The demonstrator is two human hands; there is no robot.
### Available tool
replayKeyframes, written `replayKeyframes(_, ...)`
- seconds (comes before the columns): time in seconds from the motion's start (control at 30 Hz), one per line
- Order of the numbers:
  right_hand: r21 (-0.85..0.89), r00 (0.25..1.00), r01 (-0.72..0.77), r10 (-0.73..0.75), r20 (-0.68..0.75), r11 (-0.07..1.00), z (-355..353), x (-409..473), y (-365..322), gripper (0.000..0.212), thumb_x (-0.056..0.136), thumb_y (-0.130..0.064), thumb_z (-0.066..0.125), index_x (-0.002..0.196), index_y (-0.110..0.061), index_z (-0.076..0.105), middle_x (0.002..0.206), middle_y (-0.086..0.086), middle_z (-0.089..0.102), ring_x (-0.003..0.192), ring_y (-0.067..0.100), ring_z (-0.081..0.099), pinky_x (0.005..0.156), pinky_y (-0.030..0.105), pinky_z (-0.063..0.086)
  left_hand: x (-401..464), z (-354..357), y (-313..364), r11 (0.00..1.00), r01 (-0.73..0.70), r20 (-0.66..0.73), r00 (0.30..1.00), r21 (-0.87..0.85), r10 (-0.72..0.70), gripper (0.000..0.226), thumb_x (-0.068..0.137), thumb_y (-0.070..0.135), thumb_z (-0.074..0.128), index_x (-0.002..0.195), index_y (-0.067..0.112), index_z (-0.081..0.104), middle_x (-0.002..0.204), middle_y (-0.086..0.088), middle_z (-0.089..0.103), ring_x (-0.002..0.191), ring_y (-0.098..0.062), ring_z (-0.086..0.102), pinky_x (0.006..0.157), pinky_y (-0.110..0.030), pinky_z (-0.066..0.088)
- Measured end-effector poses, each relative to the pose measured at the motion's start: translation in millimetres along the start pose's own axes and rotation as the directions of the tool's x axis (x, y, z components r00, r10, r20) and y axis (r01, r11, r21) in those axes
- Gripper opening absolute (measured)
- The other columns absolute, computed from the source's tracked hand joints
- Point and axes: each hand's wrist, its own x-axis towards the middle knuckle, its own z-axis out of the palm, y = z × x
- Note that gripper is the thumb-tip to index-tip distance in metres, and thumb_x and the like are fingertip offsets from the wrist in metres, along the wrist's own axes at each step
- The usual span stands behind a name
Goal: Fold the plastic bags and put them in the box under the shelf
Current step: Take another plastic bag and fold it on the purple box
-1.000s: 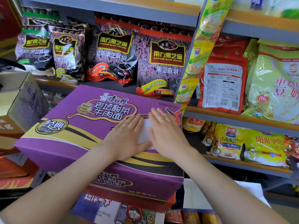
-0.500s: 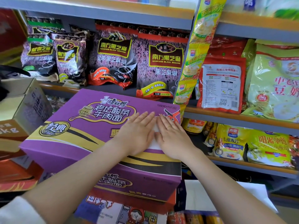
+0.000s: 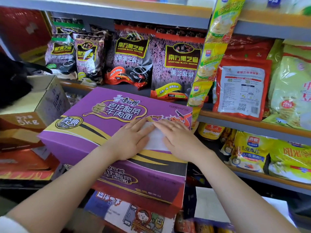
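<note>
Both hands lay flat on a white plastic bag (image 3: 155, 138) that rested on the top of a purple noodle carton (image 3: 94, 125). The left hand (image 3: 130, 142) pressed the left part of the bag, its fingers (image 3: 140, 126) straight and close together, pointing away from the person. The right hand (image 3: 180, 140) pressed the right part, its fingers (image 3: 165, 126) also straight and only slightly spread. The fingertips of both hands almost met at the far edge of the bag, and a strip of the white plastic showed between the two palms. The bag looked folded into a small flat shape, but how many folds it had I cannot tell.

Beyond the fingers, a grey metal shelf (image 3: 117, 10) carried dark purple sesame paste packets (image 3: 180, 64). To the right of the right fingers hung a strip of yellow sachets (image 3: 210, 52), and further right stood a red packet (image 3: 242, 88). To the left of the left fingers stood a brown cardboard box (image 3: 25, 118). Nearer than the hands, under the carton, a box with cartoon pictures (image 3: 134, 214) was partly visible.
</note>
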Motion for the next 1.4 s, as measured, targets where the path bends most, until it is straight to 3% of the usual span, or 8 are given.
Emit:
replayKeyframes(0.13,0.016,0.992,-0.012,0.01,0.125,1.0,-1.2,-27.3,3.9,0.069,0.089,-0.064,0.024,0.149,-0.034,0.007,0.159,-0.009,-0.004,0.145,0.011,-0.008,0.116,0.033,-0.004,-30.9,-1.9,14.6,0.999,-0.03,0.043,0.999,0.041,0.028,0.107,0.06,0.086,-0.013,0.145,0.031,0.02,0.156,-0.009,0.009,0.143,-0.025,0.011,0.114,-0.036,0.01)
replayKeyframes(0.23,-0.063,0.986,0.021,-0.01,0.169,0.998,1.9,-60.8,-7.6,0.102,0.065,-0.086,0.027,0.148,-0.036,-0.003,0.157,-0.009,-0.014,0.143,0.01,-0.013,0.113,0.031,-0.009,-53.1,8.0,22.2,0.967,-0.137,-0.026,0.989,0.216,0.146,0.088,0.075,0.08,0.022,0.138,0.02,0.038,0.141,-0.02,0.042,0.124,-0.037,0.046,0.097,-0.05,0.04)
replayKeyframes(0.47,0.16,0.988,0.032,-0.007,-0.151,0.987,16.9,-123.1,-23.6,0.062,0.072,-0.008,0.067,0.117,-0.035,0.034,0.147,0.002,0.036,0.134,0.025,0.036,0.11,0.04,0.03,-85.1,24.7,36.8,0.933,-0.334,-0.311,0.879,0.137,0.36,0.032,0.073,0.022,0.057,0.103,0.015,0.049,0.105,-0.011,0.064,0.094,-0.029,0.057,0.071,-0.041,0.054)
replayKeyframes(0.67,0.58,0.876,-0.072,0.329,-0.351,0.811,29.2,-180.3,-21.4,0.014,0.074,-0.009,0.063,0.086,-0.017,0.06,0.095,-0.004,0.062,0.087,0.008,0.059,0.074,0.01,0.042,-105.6,54.9,80.8,0.884,-0.467,-0.385,0.818,-0.009,0.428,0.013,0.085,0.024,0.051,0.093,0.014,0.053,0.082,-0.005,0.066,0.069,-0.024,0.063,0.05,-0.032,0.053)
replayKeyframes(0.77,0.817,0.751,-0.217,0.626,-0.211,0.535,47.8,-216.5,-2.9,0.019,0.078,-0.004,0.07,0.072,-0.019,0.06,0.067,-0.005,0.059,0.059,0.003,0.052,0.056,0.012,0.038,-112.2,91.2,115.2,0.878,-0.453,-0.244,0.879,-0.153,0.41,0.02,0.086,0.035,0.049,0.091,0.017,0.056,0.074,0.0,0.066,0.059,-0.02,0.063,0.041,-0.024,0.047)
replayKeyframes(0.9,0.956,0.583,-0.192,0.809,-0.07,0.221,67.8,-262.0,53.3,0.02,0.088,-0.001,0.057,0.085,-0.02,0.061,0.071,-0.013,0.071,0.066,0.0,0.064,0.061,0.016,0.052,-81.2,135.7,159.3,0.888,-0.376,-0.057,0.925,-0.263,0.375,0.025,0.083,0.043,0.043,0.082,0.023,0.058,0.067,0.01,0.061,0.054,-0.011,0.057,0.043,-0.018,0.04)
replayKeyframes(1.13,0.919,0.391,-0.394,0.908,0.151,0.017,115.0,-312.5,240.8,0.015,0.093,-0.015,0.053,0.086,-0.021,0.065,0.102,0.012,0.069,0.096,0.032,0.063,0.088,0.049,0.049,56.4,225.3,230.6,0.977,-0.092,0.326,0.933,-0.192,0.152,0.023,0.094,0.033,0.046,0.11,0.02,0.054,0.103,0.002,0.06,0.085,-0.015,0.055,0.069,-0.03,0.046)
replayKeyframes(1.4,0.6,0.289,-0.79,0.79,0.541,-0.122,254.1,-299.5,388.5,0.019,0.094,-0.016,0.05,0.078,-0.006,0.052,0.065,0.005,0.045,0.058,0.018,0.041,0.056,0.031,0.029,151.7,348.9,241.2,0.989,0.151,0.527,0.841,-0.006,-0.125,0.031,0.096,0.033,0.037,0.122,0.021,0.048,0.121,-0.004,0.056,0.105,-0.023,0.055,0.086,-0.038,0.048)
